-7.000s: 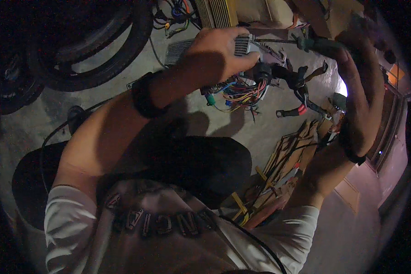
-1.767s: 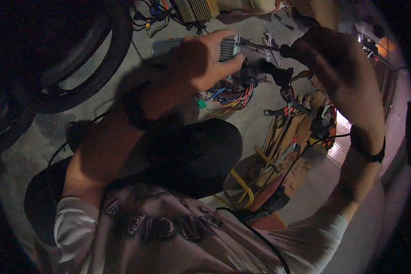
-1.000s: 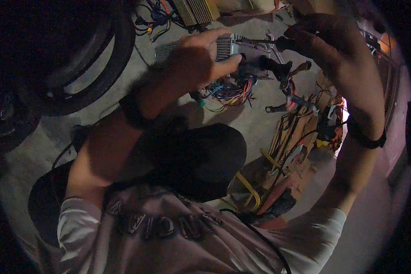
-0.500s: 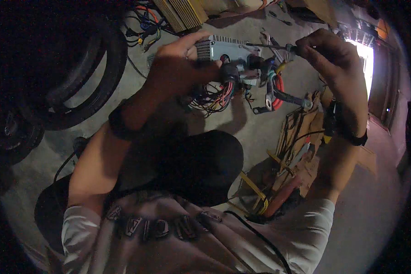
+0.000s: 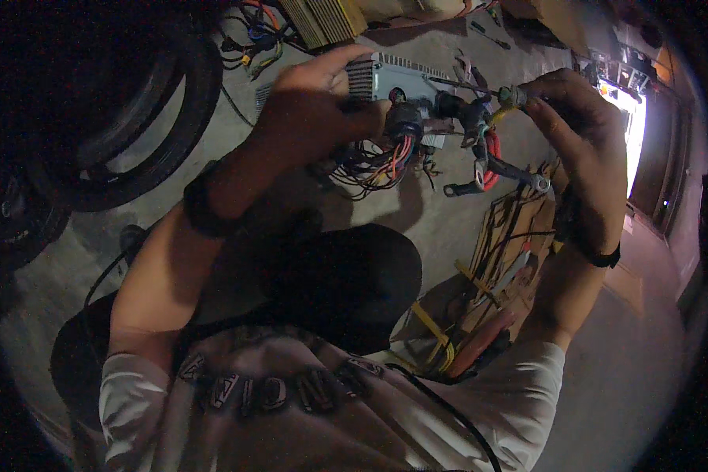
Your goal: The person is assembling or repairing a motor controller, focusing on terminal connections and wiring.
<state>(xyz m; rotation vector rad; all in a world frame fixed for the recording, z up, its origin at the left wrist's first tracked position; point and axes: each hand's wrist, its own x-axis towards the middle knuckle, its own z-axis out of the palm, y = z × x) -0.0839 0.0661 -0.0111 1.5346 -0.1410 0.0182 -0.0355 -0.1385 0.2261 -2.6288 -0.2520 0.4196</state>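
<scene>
Steady the box, work one plug at a time.
Your left hand (image 5: 311,118) grips the finned metal box (image 5: 397,79) held over the floor; your right hand (image 5: 578,130) fingers pinch a green plug (image 5: 513,96)—keep the loose wires (image 5: 385,161) clear.

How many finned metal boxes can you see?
2: a silver finned box gripped in the left hand, and a yellowish finned box on the floor beyond. Others may be hidden.
</scene>
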